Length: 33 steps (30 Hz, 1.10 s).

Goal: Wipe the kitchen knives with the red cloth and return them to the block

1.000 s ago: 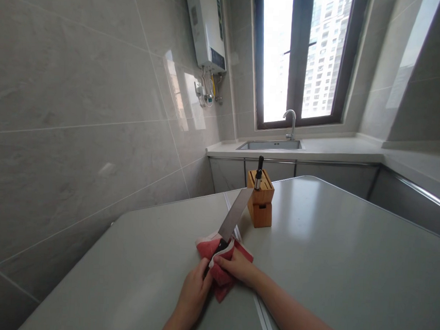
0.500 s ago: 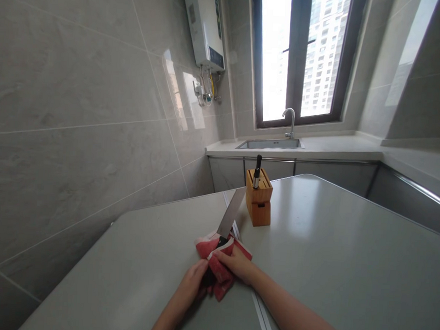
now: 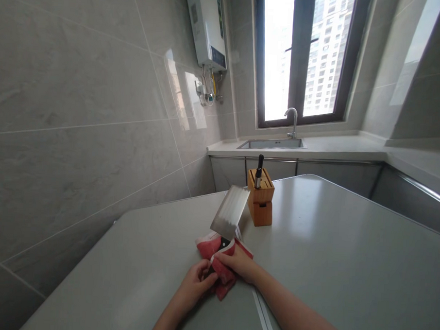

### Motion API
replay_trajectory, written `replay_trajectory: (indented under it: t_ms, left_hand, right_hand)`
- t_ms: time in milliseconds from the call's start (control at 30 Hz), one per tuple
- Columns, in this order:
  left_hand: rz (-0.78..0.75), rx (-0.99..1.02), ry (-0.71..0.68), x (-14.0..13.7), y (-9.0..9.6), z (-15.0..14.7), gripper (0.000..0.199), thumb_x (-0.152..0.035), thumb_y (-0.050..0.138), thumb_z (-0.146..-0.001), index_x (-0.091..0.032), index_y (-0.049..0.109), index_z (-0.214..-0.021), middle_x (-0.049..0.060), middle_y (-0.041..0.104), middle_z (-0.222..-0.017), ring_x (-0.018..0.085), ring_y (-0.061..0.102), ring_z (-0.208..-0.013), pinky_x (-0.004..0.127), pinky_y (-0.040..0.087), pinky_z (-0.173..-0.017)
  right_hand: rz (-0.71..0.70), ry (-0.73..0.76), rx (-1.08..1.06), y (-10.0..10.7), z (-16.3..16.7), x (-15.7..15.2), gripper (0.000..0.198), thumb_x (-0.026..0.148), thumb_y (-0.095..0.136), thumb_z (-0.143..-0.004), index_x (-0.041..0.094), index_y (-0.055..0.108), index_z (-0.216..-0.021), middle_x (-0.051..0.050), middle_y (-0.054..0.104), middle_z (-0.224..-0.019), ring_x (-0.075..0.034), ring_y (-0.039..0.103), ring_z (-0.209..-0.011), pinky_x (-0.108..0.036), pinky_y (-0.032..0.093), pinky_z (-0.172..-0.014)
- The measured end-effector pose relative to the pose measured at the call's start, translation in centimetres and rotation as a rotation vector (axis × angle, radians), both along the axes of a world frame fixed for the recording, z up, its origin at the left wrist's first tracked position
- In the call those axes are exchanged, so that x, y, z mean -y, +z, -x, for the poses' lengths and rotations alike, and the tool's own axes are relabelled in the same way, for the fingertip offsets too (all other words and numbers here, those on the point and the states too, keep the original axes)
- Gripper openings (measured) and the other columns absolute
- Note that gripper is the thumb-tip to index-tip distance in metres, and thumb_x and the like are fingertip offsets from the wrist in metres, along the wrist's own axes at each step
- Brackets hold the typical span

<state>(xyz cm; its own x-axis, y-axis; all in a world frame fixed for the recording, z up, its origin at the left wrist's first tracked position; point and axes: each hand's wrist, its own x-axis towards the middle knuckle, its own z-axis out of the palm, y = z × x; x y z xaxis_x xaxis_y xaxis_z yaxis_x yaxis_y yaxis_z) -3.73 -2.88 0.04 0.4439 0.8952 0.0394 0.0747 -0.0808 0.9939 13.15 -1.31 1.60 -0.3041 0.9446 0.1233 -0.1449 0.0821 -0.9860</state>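
Observation:
A cleaver (image 3: 230, 211) points away from me over the table, its broad blade tilted and its black handle partly covered by a red and white cloth (image 3: 208, 246). My left hand (image 3: 196, 283) is closed around the lower end of the handle. With my right hand (image 3: 237, 263) I grip the cloth, wrapped over the handle's upper part near the blade. The fingertips under the cloth are hidden. Just beyond the blade, to the right, stands a wooden knife block (image 3: 261, 198) with black-handled tools (image 3: 259, 171) upright in its slots.
The pale table (image 3: 328, 267) has a metal-edged seam (image 3: 262, 313) running under my hands. Behind it lies a counter (image 3: 337, 143) with a sink (image 3: 274, 144) and a faucet (image 3: 292, 120). A tiled wall (image 3: 91, 106) bounds the left side; a water heater (image 3: 207, 30) hangs there.
The cleaver has rolled about its handle, so its blade now shows its broad face instead of a narrow one. My left fingers have shifted on the handle; the right hand stays on the cloth.

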Motion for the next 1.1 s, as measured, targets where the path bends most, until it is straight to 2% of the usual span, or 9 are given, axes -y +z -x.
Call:
replay_trajectory:
  t_ms: [100,300,400,500,633,733,1100]
  left_hand:
    - [-0.097,-0.063,0.001,-0.01,-0.07,0.10,0.042,-0.045,0.066,-0.074,-0.014,0.062,-0.101,0.003,0.065,-0.079,0.018,0.059,-0.078,0.025,0.045,-0.068]
    - [-0.178,-0.136,0.056,-0.03,-0.21,0.25,0.041,-0.044,0.063,-0.077,-0.014,0.061,-0.104,0.006,0.067,-0.092,0.021,0.060,-0.085,0.029,0.046,-0.077]
    - [-0.226,-0.184,0.090,-0.02,0.03,0.06,0.040,-0.046,0.062,-0.076,-0.014,0.062,-0.099,0.007,0.067,-0.092,0.021,0.059,-0.082,0.029,0.046,-0.076]
    - [-0.263,-0.240,0.150,0.13,0.46,-0.16,0.036,-0.048,0.062,-0.074,-0.015,0.063,-0.089,0.003,0.065,-0.080,0.018,0.057,-0.073,0.026,0.044,-0.069]
    - [-0.294,-0.290,0.214,0.12,0.47,-0.11,0.027,-0.043,0.063,-0.074,-0.016,0.059,-0.075,-0.003,0.054,-0.063,0.013,0.047,-0.059,0.022,0.037,-0.057]
    - [-0.329,-0.311,0.233,-0.12,0.06,0.14,0.024,-0.037,0.061,-0.075,-0.016,0.053,-0.067,-0.005,0.047,-0.060,0.012,0.042,-0.056,0.021,0.033,-0.054]
    - [-0.361,-0.366,0.210,0.04,0.30,-0.11,0.021,-0.035,0.056,-0.079,-0.014,0.060,-0.076,0.000,0.058,-0.067,0.014,0.050,-0.061,0.022,0.038,-0.059]
  right_hand:
    - [-0.009,0.001,0.001,-0.06,0.07,0.04,0.031,0.041,0.067,-0.068,0.015,0.064,-0.083,-0.003,0.069,-0.081,-0.017,0.061,-0.073,-0.031,0.051,-0.073]
    - [0.015,-0.002,0.021,0.24,0.15,0.15,0.038,0.047,0.065,-0.070,0.015,0.065,-0.092,-0.005,0.070,-0.087,-0.020,0.063,-0.080,-0.033,0.052,-0.076]
    - [0.024,-0.018,0.034,0.21,0.14,0.12,0.042,0.049,0.064,-0.070,0.016,0.064,-0.095,-0.006,0.070,-0.091,-0.022,0.064,-0.085,-0.035,0.052,-0.079]
    - [0.016,-0.034,0.031,0.07,0.18,0.06,0.044,0.050,0.063,-0.071,0.016,0.063,-0.099,-0.007,0.070,-0.097,-0.024,0.063,-0.091,-0.039,0.050,-0.085]
    - [-0.003,-0.081,0.028,0.09,0.34,-0.01,0.045,0.049,0.064,-0.070,0.017,0.063,-0.102,-0.008,0.069,-0.105,-0.025,0.061,-0.100,-0.041,0.045,-0.094]
    - [-0.005,-0.098,0.041,0.21,0.40,-0.07,0.047,0.052,0.063,-0.070,0.017,0.065,-0.101,-0.007,0.070,-0.103,-0.025,0.062,-0.099,-0.040,0.044,-0.095]
    - [0.017,-0.031,0.047,-0.19,0.01,-0.47,0.046,0.054,0.060,-0.072,0.015,0.067,-0.096,-0.006,0.071,-0.088,-0.024,0.063,-0.088,-0.036,0.049,-0.081]
